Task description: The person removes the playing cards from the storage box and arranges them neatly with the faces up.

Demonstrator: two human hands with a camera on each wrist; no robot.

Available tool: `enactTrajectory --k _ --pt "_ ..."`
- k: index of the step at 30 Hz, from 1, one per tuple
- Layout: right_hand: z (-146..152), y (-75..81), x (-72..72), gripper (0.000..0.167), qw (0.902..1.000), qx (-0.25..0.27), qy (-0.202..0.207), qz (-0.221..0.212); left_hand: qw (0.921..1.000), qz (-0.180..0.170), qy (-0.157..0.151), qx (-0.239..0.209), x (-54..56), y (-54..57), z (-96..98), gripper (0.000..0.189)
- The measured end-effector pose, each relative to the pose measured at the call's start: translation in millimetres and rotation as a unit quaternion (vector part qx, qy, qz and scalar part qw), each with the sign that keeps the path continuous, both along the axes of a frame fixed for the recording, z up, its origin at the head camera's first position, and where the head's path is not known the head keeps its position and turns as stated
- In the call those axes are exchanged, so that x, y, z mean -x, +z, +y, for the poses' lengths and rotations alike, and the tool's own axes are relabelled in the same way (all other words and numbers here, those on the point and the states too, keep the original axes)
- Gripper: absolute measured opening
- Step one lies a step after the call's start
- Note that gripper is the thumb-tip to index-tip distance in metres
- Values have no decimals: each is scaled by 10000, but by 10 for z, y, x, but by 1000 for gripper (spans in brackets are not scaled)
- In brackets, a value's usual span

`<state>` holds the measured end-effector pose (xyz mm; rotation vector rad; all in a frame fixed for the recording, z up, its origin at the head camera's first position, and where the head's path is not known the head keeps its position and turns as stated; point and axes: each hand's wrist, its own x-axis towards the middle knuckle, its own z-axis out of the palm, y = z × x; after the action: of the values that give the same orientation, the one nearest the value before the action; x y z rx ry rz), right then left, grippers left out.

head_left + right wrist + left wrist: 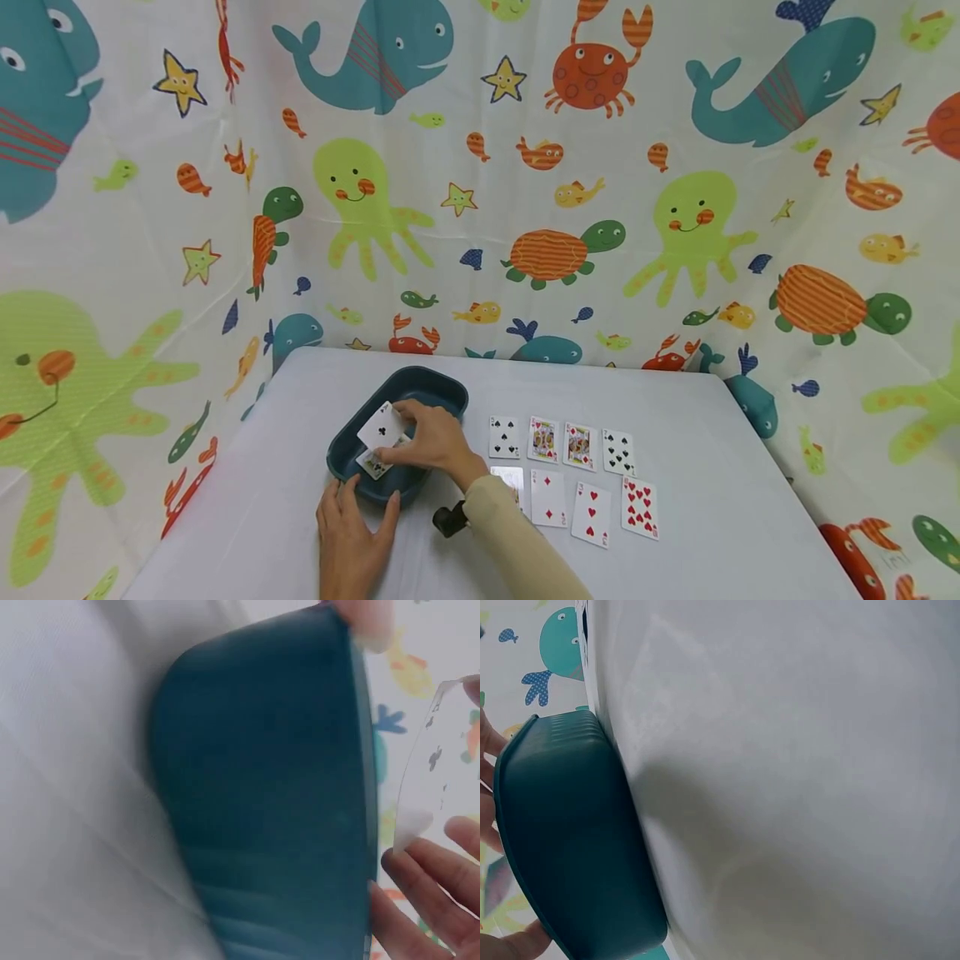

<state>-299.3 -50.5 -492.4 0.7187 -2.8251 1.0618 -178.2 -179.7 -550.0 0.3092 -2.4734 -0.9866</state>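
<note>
A white playing card (382,427) with club marks is pinched between the thumb and fingers of my right hand (431,442), over a dark teal tub (339,446). Below it, a face card (372,463) lies inside the tub, partly covered by the hand. My left hand (352,533) holds the tub's near rim, its thumb and fingers spread apart along it. In the left wrist view, that thumb (529,941) touches the rim. The right wrist view shows the pinched card (427,761) just above the tub's edge.
To the right, face-up cards lie in two rows on the white table (712,500), among them a king (543,439) and a two of diamonds (548,498). My right sleeve (517,533) partly covers one card (511,480). A sea-animal curtain (480,275) hangs behind.
</note>
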Motion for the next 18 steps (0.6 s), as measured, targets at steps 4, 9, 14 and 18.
enactTrajectory --k 4,9,14,18 --pt "74 13 -49 72 9967 778 -71 -230 10000 62 24 -1 4 -11 2 73" --pt "226 22 -108 69 9851 1635 -195 -491 10000 27 -4 -33 3 -20 -4 74" --pt "432 24 -162 66 9745 2172 -163 -546 10000 17 0 -27 3 -23 -10 74" --pt "603 23 -206 63 9677 2485 -117 -416 10000 55 -27 -44 0 -10 -11 73"
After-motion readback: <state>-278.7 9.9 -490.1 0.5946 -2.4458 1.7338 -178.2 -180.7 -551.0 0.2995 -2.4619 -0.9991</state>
